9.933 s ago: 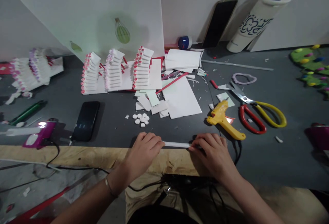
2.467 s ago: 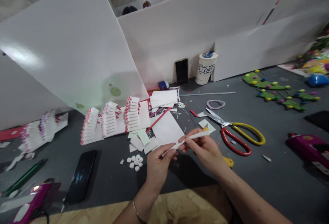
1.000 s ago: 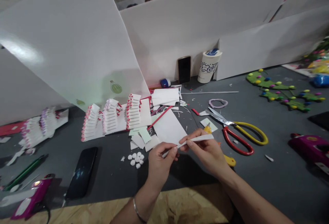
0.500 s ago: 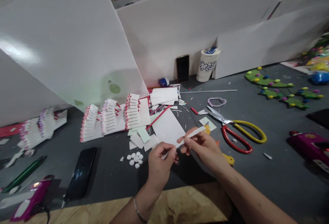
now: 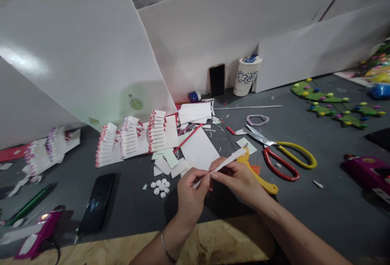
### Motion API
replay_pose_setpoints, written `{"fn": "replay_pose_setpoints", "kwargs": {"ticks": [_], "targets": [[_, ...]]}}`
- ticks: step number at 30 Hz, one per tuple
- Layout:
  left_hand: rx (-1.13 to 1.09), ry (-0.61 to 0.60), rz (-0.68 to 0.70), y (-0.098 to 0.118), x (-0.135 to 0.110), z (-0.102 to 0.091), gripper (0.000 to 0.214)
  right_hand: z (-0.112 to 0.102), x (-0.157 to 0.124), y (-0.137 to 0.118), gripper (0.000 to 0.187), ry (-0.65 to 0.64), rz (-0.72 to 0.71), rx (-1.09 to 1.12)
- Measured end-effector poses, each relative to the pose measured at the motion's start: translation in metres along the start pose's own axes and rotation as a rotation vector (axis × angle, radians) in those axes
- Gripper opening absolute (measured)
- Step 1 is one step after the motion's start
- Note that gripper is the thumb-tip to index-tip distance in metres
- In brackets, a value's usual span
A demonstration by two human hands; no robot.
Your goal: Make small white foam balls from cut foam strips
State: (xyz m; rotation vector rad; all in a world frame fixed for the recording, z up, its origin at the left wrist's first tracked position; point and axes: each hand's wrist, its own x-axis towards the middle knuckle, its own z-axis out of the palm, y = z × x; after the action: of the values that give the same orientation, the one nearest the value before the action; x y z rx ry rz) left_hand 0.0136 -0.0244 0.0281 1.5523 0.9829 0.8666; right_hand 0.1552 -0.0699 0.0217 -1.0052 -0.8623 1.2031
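Observation:
Both my hands hold one narrow white strip point(image 5: 229, 160) just above the dark table point(image 5: 304, 208). My left hand point(image 5: 190, 194) pinches its lower left end between thumb and fingers. My right hand point(image 5: 239, 179) pinches it near the middle, and the strip's free end points up to the right. Just beyond my right hand lies a yellow glue gun point(image 5: 258, 175). Several small white discs point(image 5: 160, 188) lie to the left of my left hand.
Red-and-yellow scissors point(image 5: 280, 155) lie right of the glue gun. White sheets point(image 5: 198, 151) and stacked white-and-red paper models point(image 5: 134, 139) sit behind my hands. A black phone point(image 5: 96, 202) and a magenta glue gun point(image 5: 38, 236) lie at left. White partition boards stand behind.
My hands have drawn closer together on the strip and sunk slightly. My right hand has slid down the strip toward my left, uncovering more of the yellow glue gun.

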Motion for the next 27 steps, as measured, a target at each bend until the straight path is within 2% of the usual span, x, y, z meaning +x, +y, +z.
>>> {"fn": "replay_pose_setpoints", "kwargs": {"ticks": [3, 6, 11, 13, 18, 24, 27], "targets": [[0.061, 0.017, 0.066, -0.006, -0.003, 0.001, 0.012, -0.002, 0.001, 0.001, 0.012, 0.07, -0.052, -0.115], [0.05, 0.079, 0.13, -0.013, -0.005, 0.0, 0.012, -0.005, 0.002, 0.001, 0.015, 0.154, -0.028, -0.129], [0.142, 0.095, 0.391, -0.019, -0.004, -0.005, 0.001, -0.004, 0.001, -0.004, 0.021, 0.165, -0.043, -0.105], [0.12, 0.092, 0.413, -0.018, -0.003, -0.006, 0.002, -0.004, 0.0, -0.005, 0.024, 0.172, -0.06, -0.107], [-0.068, 0.082, 0.249, -0.015, -0.003, -0.001, 0.005, -0.003, 0.0, -0.003, 0.02, 0.182, -0.078, -0.077], [-0.193, 0.101, 0.039, -0.008, 0.002, -0.001, 0.015, -0.003, -0.001, 0.0, 0.019, 0.181, -0.095, -0.114], [-0.206, 0.044, -0.04, -0.003, 0.007, -0.003, 0.018, -0.003, -0.002, -0.001, 0.022, 0.185, -0.12, -0.172]]}}
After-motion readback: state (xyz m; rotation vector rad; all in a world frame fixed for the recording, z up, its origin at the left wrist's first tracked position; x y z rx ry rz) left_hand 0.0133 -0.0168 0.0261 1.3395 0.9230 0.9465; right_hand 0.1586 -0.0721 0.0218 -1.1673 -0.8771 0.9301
